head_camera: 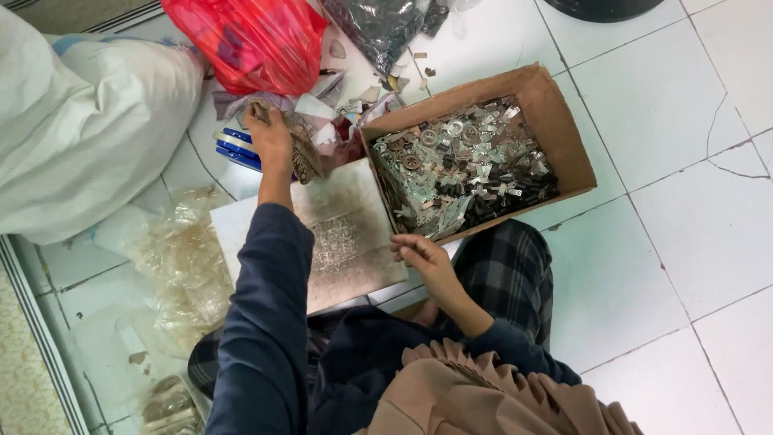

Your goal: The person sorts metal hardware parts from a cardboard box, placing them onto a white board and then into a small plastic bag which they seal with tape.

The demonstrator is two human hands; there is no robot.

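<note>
**Two hands sorting small metal bits on the floor**

A person is sitting on a white tile floor [660, 105]. A big white sack [72, 129] is lying at the far left, and a red bag [254, 40] is sitting at the top. A brown box [564, 121] is resting in front of the right knee, with its long side slanting up to the right. It is holding a heap of shiny metal bits [463, 165]. A flat grey board [346, 234] is lying between the arms, with tiny bits sprinkled on it.

The left hand [270, 137] is reaching far forward into a small pile of scraps [322, 129] under the red bag. Its fingers are curling down, but I cannot tell if they are holding anything. The right hand [423, 258] is staying close to the body, just touching the board's right edge. Its fingers are pinching close together, maybe on something tiny, too small to see.

The box is lying just ahead of the right hand, so that hand is much nearer to it.
</note>
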